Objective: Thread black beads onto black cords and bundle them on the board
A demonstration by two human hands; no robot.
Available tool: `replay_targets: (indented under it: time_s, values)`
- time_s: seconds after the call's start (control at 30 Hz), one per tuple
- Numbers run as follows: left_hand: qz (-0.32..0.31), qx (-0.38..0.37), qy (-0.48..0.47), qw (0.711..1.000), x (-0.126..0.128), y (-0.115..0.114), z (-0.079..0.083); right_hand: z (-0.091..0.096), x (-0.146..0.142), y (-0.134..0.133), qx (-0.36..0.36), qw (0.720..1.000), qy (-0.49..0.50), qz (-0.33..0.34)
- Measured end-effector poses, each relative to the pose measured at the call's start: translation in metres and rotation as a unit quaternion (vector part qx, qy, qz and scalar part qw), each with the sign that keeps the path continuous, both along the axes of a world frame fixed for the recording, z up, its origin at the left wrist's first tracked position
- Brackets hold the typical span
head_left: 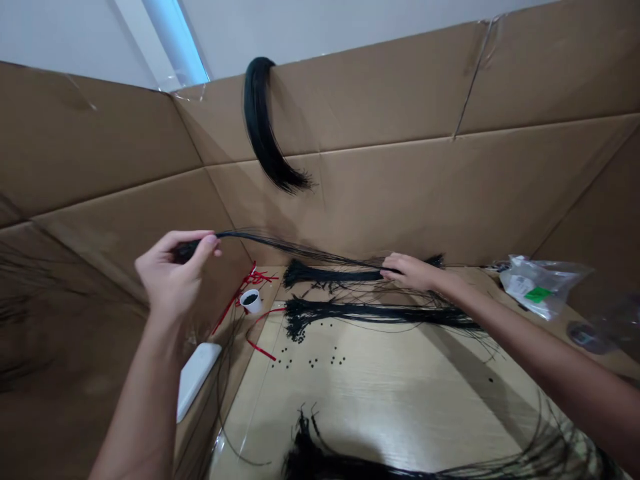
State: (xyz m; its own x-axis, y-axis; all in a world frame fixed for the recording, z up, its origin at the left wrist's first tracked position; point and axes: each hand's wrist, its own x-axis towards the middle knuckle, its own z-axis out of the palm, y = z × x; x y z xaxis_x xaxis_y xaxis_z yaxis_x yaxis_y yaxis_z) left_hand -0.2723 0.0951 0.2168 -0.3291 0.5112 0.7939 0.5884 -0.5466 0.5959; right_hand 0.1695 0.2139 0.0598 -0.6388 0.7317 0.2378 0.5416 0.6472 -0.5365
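Note:
Raised at the left, my left hand (173,267) is closed around one end of a bundle of thin black cords (290,247). The cords run slightly slack across to my right hand (410,270), whose fingers pinch their other end. Right behind and below that hand lies a thick tied-looking bundle of black cords (330,274) along the cardboard wall. A second cord bundle (350,311) is stretched out parallel to it, nearer to me. What sits inside my left palm is partly hidden by the fingers.
Another black bundle (260,127) hangs over the cardboard wall (380,180). A white cup (251,301) of small black pieces stands near red ribbons (260,275). Loose black bits (313,363) dot the table (400,387). A plastic bag (543,283) lies right, a white case (197,380) left.

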Motion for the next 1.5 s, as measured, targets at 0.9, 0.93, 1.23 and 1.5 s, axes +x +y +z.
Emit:
replay_targets:
  time_s: [0.9, 0.93, 1.23, 1.5]
  values:
    - [-0.063, 0.047, 0.053, 0.995, 0.057, -0.047, 0.061, 0.122, -0.052, -0.013, -0.152, 0.962, 0.195, -0.113]
    - [-0.062, 0.04, 0.052, 0.996, 0.056, -0.047, 0.058, 0.127, -0.05, -0.009, -0.145, 0.967, 0.169, -0.125]
    - [-0.075, 0.016, 0.075, 0.994, 0.056, -0.059, 0.057, 0.148, -0.015, 0.004, -0.06, 0.981, 0.021, -0.183]
    - [-0.058, 0.021, 0.089, 0.994, 0.058, -0.057, 0.053, 0.147, 0.003, -0.011, -0.145, 0.972, 0.042, -0.18]
